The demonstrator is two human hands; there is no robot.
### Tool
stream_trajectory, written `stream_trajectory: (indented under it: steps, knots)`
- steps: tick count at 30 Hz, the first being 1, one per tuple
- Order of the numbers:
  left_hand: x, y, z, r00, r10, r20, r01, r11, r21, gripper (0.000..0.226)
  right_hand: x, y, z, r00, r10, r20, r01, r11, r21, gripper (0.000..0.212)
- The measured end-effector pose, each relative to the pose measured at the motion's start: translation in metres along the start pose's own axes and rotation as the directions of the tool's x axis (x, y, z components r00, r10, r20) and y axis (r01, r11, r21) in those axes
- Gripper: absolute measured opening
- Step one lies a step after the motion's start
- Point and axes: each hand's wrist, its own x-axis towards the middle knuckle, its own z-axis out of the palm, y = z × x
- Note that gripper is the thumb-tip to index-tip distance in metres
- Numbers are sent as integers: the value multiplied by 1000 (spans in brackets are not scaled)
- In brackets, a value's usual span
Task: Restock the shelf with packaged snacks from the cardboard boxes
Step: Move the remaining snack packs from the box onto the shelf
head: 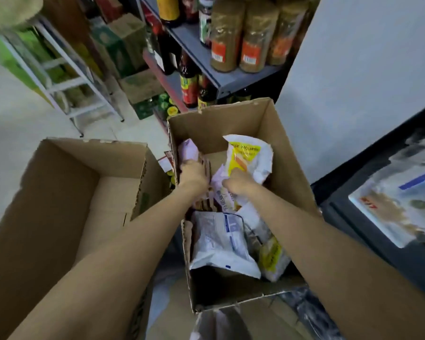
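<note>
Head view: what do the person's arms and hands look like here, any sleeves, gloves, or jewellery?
Both forearms are bare for their whole visible length; no sleeve shows in the frame. The left hand and right hand wear no gloves. No watch, bracelet or wristband shows on either wrist. The fingers are mostly hidden among the packets, so rings cannot be ruled out.

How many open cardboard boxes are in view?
2. One empty-looking box sits on the left; the other box, right of it, holds snack packets, with both hands inside. Closed cartons further back aren't counted.
</note>
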Motion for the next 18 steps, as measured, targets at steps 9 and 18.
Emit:
stream_trajectory:
  steps: [9, 18]
  knots:
    - [26, 17, 5, 991, -127, 49, 134, 969, -205, 47, 40, 32, 20, 984, 148, 97, -163, 974, 161, 80]
    - [-13, 6, -46, 958, -105, -268, 60, 983, -171, 33, 0, 38, 13, 941, -89, -327, 199, 926, 320, 42]
